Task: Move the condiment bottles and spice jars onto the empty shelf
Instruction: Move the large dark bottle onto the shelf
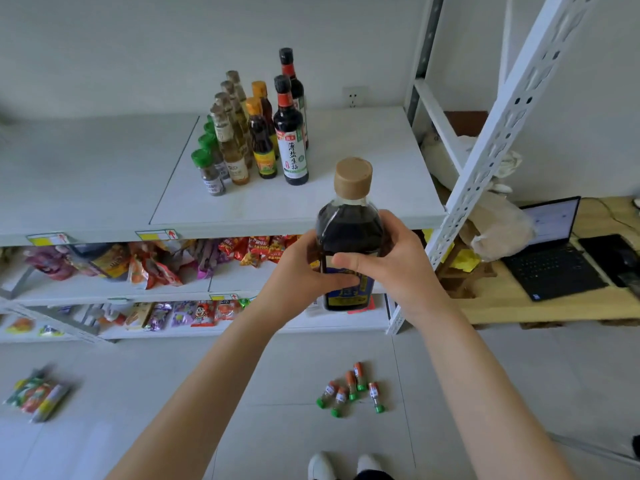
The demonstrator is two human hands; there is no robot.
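Note:
A dark sauce bottle [349,223] with a tan cap is held upright in front of the white top shelf [363,157], below its front edge. My left hand [301,268] grips its left side and my right hand [398,265] wraps its right side, thumb across the label. On the shelf stand several bottles in rows: a dark soy bottle [290,140] with a white label, amber bottles [261,140], pale bottles [230,143] and green-capped spice jars [207,171]. Several small spice jars [351,389] with green caps lie on the floor.
Lower shelves [214,289] hold snack packets. A white slotted upright post [485,161] stands at the shelf's right corner. A wooden table with an open laptop [554,251] is to the right. Snack packs [38,396] lie on the floor at left. My shoes [343,465] show below.

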